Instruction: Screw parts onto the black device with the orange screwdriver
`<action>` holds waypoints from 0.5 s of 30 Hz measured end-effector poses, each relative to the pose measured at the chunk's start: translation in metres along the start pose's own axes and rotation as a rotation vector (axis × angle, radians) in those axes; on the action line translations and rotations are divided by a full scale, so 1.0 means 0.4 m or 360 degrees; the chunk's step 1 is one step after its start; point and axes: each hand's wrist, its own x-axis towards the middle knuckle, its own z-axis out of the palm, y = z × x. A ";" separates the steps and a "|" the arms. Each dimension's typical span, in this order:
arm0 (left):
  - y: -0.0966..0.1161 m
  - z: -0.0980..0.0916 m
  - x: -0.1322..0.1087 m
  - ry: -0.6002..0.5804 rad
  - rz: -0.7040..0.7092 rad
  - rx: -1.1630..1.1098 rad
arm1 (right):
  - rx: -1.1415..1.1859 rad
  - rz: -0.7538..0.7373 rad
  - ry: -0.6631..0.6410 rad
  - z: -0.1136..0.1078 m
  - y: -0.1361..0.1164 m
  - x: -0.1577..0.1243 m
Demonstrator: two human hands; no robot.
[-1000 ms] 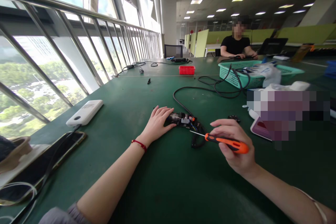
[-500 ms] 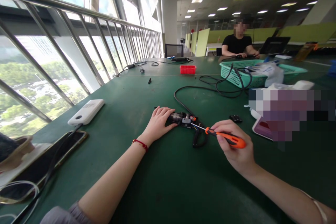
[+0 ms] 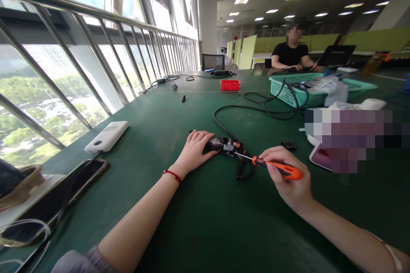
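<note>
The right hand (image 3: 290,183) is closed around the orange screwdriver (image 3: 277,168). It looks light and stiff, and its fat handle is the best place to grip. Its thin tip touches the small black gadget (image 3: 224,146) lying on the green table (image 3: 205,222). The left hand (image 3: 194,151) lies flat on the gadget's left end, fingers loose, pressing it down. The gadget looks light, with bare little wires that could break, so hold its hard body. A black cable (image 3: 253,111) runs off to the basket (image 3: 288,89) behind.
</note>
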 end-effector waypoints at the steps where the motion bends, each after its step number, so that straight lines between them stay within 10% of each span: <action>1: 0.000 0.000 0.000 0.0002 -0.0001 -0.0003 | 0.0002 -0.0007 0.0007 0.000 0.000 0.000; 15: -0.001 0.003 0.000 0.0000 0.0019 0.0003 | 0.0009 0.0096 -0.0059 -0.007 0.011 0.004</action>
